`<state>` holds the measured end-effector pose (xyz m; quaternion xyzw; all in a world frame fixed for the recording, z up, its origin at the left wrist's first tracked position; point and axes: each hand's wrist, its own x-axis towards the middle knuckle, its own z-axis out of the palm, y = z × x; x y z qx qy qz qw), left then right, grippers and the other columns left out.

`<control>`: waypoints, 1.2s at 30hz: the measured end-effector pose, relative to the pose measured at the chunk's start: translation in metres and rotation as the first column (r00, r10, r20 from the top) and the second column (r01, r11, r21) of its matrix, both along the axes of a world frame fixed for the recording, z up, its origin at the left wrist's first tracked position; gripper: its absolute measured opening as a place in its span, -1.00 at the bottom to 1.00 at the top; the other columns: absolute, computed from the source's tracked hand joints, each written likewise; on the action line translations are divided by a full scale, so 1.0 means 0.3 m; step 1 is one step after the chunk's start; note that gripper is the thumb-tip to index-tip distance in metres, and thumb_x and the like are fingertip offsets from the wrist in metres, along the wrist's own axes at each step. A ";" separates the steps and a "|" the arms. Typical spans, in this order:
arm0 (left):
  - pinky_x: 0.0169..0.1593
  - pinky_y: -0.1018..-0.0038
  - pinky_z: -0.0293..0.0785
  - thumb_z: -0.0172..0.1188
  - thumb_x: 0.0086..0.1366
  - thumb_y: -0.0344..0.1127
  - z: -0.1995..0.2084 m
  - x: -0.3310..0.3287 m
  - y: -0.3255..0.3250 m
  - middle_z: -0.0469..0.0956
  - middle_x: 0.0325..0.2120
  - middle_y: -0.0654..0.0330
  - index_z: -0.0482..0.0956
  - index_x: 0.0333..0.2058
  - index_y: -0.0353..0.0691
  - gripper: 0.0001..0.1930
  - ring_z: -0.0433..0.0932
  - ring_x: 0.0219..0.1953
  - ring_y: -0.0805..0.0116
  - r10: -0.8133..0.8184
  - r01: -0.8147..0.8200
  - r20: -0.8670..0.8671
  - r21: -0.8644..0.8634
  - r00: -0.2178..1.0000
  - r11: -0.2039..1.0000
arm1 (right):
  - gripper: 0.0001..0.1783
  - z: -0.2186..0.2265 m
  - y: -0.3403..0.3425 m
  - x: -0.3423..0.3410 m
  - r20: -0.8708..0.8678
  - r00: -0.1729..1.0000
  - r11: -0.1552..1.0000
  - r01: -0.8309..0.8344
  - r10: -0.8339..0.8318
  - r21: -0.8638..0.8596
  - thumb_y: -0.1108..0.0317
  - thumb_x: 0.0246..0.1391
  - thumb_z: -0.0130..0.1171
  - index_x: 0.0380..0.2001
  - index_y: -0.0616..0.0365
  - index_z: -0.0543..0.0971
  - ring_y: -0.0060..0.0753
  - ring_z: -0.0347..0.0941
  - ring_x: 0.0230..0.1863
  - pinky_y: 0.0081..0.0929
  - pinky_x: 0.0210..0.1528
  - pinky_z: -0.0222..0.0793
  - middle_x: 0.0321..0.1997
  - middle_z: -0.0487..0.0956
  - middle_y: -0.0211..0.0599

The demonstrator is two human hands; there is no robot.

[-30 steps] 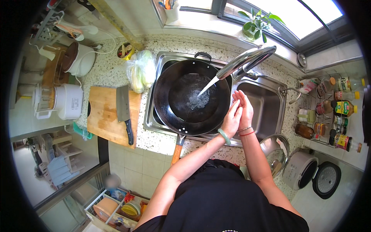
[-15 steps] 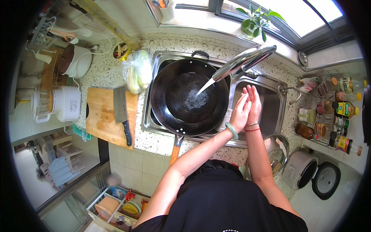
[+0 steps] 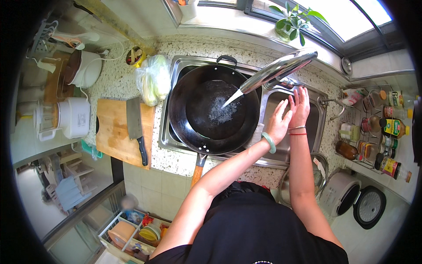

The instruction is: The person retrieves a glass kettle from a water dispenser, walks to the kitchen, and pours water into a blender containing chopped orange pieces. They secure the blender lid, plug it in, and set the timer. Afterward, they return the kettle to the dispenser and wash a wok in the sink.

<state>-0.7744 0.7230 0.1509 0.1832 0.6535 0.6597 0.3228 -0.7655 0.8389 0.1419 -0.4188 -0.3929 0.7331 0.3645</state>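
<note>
My left hand (image 3: pixel 278 124), with a pale green bangle at its wrist, is open over the right basin of the steel sink (image 3: pixel 320 97). Close beside it my right hand (image 3: pixel 300 108) is open too, fingers stretched, with a thin bracelet and a red string at the wrist. Neither holds anything, and a small gap parts the two palms. Left of them a black wok (image 3: pixel 182 127) sits over the left basin, its wooden handle (image 3: pixel 197 174) toward me. From the chrome tap (image 3: pixel 277 72) a stream of water (image 3: pixel 230 100) runs into the wok and bubbles there.
A cleaver (image 3: pixel 135 123) lies on the wooden cutting board (image 3: pixel 110 127), left of the wok. Behind them is a bag of green vegetables (image 3: pixel 154 81). At right are a rack of jars (image 3: pixel 392 127), a glass lid (image 3: pixel 320 169) and an open rice cooker (image 3: pixel 338 193).
My palms, pressed together before, have come apart. The right hand has moved right and a little farther away, while the left stays nearer the wok. Water keeps running.
</note>
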 end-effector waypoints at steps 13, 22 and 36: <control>0.32 0.31 0.14 0.00 0.39 -0.11 -0.034 -0.008 0.049 0.21 0.27 -0.11 0.23 0.25 -0.30 -0.44 0.20 0.30 -0.01 0.053 -0.054 0.023 0.050 0.998 0.997 | -0.51 -0.023 0.045 -0.014 -0.063 0.997 0.999 -0.034 0.033 -0.014 0.23 0.31 -0.03 0.27 0.06 0.26 -0.37 0.34 0.20 -0.32 0.07 0.36 0.16 0.43 -0.39; 0.23 0.41 0.25 -0.01 0.41 -0.14 -0.045 0.007 0.041 0.17 0.30 -0.07 0.18 0.28 -0.36 -0.42 0.19 0.33 0.17 0.005 -0.005 0.021 0.035 1.000 0.999 | -0.53 -0.018 0.047 -0.011 -0.066 0.997 0.999 -0.041 0.040 -0.010 0.23 0.32 -0.03 0.25 0.04 0.28 -0.42 0.38 0.14 -0.38 0.02 0.41 0.15 0.44 -0.40; 0.20 0.43 0.27 0.00 0.41 -0.15 -0.066 0.022 0.021 0.23 0.27 -0.04 0.20 0.27 -0.32 -0.44 0.28 0.26 0.23 0.035 -0.037 0.031 0.064 0.999 0.997 | -0.57 -0.004 0.035 -0.019 -0.009 0.998 0.998 -0.059 0.059 0.033 0.24 0.32 -0.05 0.22 0.03 0.33 -0.42 0.38 0.15 -0.39 0.03 0.36 0.16 0.43 -0.42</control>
